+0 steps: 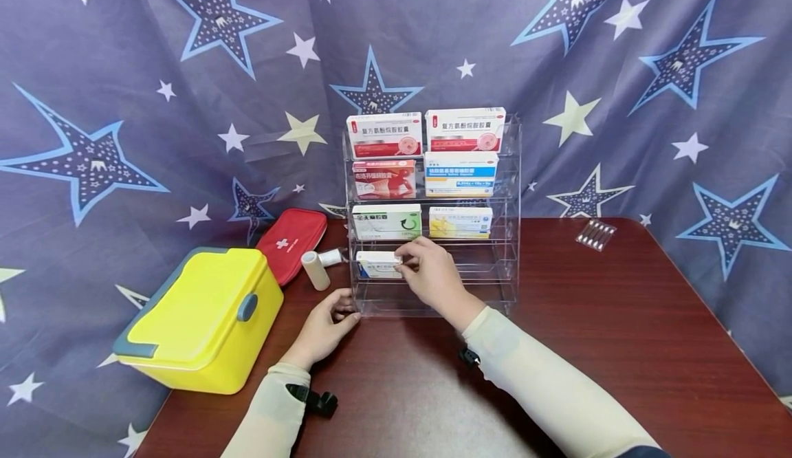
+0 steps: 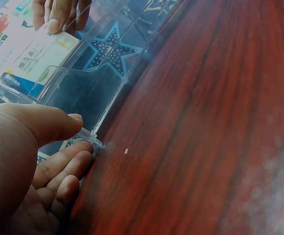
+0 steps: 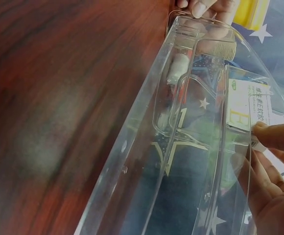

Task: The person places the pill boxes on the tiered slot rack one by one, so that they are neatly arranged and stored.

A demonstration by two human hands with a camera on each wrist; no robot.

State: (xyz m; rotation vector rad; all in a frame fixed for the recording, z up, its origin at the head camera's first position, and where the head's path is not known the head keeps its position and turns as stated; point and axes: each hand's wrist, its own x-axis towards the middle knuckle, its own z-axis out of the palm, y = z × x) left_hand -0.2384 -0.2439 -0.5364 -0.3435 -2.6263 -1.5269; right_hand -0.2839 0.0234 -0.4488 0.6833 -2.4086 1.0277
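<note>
Readable stuff is thin here: the red zip pouch [image 1: 291, 243] has a white cross on it, and the two white-and-red medicine boxes on the top shelf [image 1: 384, 135] read 复方氨酚烷胺胶囊. Print on the other boxes is too small to make out.

Yellow case [image 1: 204, 317], red first-aid pouch [image 1: 292, 241], bandage roll [image 1: 315, 269], star backdrop [image 1: 124, 100]

Your head view looks forward and down over the table [image 1: 619, 348]. Both wrist views sit close, sharing the clear rack [image 2: 107, 73].
</note>
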